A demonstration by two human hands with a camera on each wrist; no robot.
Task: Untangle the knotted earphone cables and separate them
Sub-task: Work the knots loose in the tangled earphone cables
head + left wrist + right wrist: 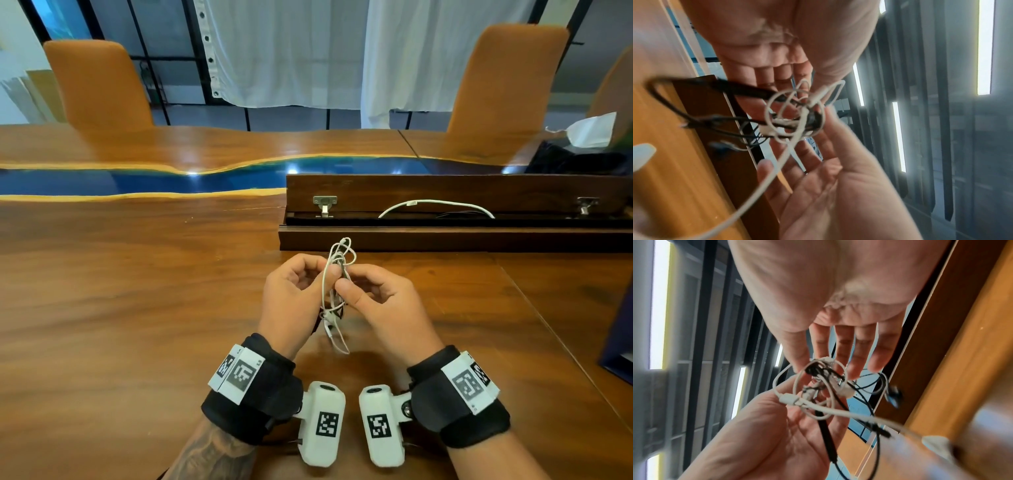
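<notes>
Hanging between fingers (pixel 334 274) of both hands: tangled earphone cables (pixel 337 270), off table (pixel 137 291).

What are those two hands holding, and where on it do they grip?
Both the left hand and right hand pinch the knotted earphone cables at the tangled middle; loose ends dangle below.

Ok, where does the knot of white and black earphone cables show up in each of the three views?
Head: knot of earphone cables at centre, pinched between left hand and right hand above the wooden table.
Left wrist: centre, between the fingertips.
Right wrist: centre, below the fingers.
Shared landmark: the white cable's loops around black strands.
</notes>
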